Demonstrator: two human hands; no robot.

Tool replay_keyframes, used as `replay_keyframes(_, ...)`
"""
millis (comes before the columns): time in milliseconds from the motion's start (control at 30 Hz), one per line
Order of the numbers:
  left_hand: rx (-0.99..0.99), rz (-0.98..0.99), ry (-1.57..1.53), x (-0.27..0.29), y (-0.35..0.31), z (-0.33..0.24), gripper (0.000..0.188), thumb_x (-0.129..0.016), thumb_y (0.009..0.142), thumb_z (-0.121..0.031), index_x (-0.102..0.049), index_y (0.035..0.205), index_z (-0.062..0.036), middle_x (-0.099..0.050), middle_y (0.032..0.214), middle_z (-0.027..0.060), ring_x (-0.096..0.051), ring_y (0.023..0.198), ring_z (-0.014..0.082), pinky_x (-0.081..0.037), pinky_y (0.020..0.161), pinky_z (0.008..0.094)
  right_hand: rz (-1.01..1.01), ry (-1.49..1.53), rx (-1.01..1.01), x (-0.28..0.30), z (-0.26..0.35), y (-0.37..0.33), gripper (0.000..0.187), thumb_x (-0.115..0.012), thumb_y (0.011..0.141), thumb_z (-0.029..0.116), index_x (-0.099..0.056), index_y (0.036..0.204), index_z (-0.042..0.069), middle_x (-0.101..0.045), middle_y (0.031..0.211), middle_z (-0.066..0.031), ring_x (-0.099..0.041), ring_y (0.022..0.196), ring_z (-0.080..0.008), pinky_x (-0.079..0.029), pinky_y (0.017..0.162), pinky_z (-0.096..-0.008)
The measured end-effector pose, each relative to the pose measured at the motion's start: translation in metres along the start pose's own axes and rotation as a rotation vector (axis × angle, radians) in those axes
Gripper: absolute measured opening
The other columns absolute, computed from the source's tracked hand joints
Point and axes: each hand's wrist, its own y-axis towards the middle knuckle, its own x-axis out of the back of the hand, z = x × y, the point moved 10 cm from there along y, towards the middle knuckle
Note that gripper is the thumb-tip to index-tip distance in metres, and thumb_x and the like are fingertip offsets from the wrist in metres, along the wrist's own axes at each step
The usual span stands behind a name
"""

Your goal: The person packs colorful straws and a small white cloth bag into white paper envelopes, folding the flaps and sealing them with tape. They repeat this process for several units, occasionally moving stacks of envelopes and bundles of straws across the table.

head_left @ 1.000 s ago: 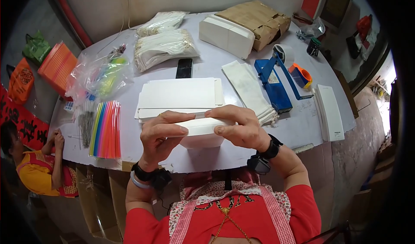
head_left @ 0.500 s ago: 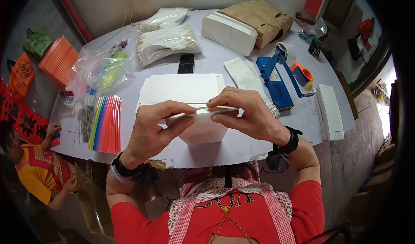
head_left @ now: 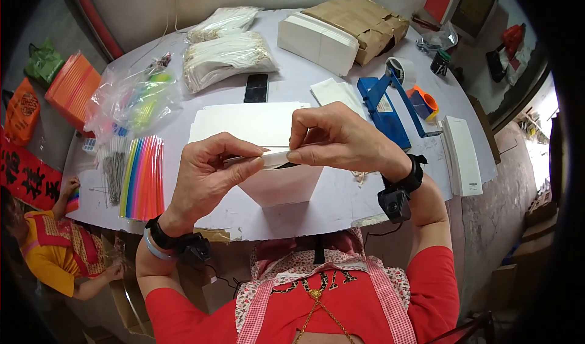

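Note:
A white cardboard box (head_left: pixel 282 188) stands upright on the table right in front of me. Thumb and fingers of my left hand (head_left: pixel 213 164) pinch the left part of its top flap. My right hand (head_left: pixel 344 138) pinches the same flap close to the left fingertips, its index finger bent. Beneath the flap a dark gap shows at the box's top edge. Behind the box lie flat white cartons (head_left: pixel 244 121), partly covered by my hands. Both wrists carry black straps with small cameras.
Coloured straws (head_left: pixel 143 178) and thin wire-like sticks (head_left: pixel 113 173) lie left. Bagged white bundles (head_left: pixel 228 60), a phone (head_left: pixel 256 88) and stacked cartons (head_left: pixel 318 44) stand farther back. A blue tape dispenser (head_left: pixel 385 115) and white box (head_left: pixel 463 155) are right. Another person (head_left: pixel 55 246) works at left.
My right hand has slid left along the top edge and now pinches close to my left hand. The flap looks more folded, and a dark gap has appeared beneath it.

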Motion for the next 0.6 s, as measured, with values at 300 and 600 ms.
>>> replay_keyframes(300,-0.045,0.234,0.344,0.001,0.014,-0.023,0.013,-0.071,0.082,0.0,-0.067,0.095,0.0023,-0.069,0.09,0.0092,-0.065,0.078,0.0121,-0.054,0.069,0.0229,-0.015,0.031,0.107,0.007,-0.002,-0.013,0.019,-0.071,0.086,0.015,-0.06,0.084,-0.001,-0.064,0.073,-0.0043,-0.061,0.068,-0.0109,-0.048,0.061,-0.0228)
replay_keyframes(600,-0.589,0.096,0.604,0.002,-0.014,-0.043,0.011,-0.072,0.082,-0.006,-0.066,0.09,-0.0003,-0.07,0.096,0.0166,-0.069,0.081,0.0203,-0.055,0.065,0.0284,-0.197,-0.378,0.233,0.008,0.012,-0.031,0.018,-0.074,0.083,0.015,-0.064,0.091,0.004,-0.07,0.086,-0.0084,-0.068,0.069,-0.0184,-0.052,0.058,-0.0254)
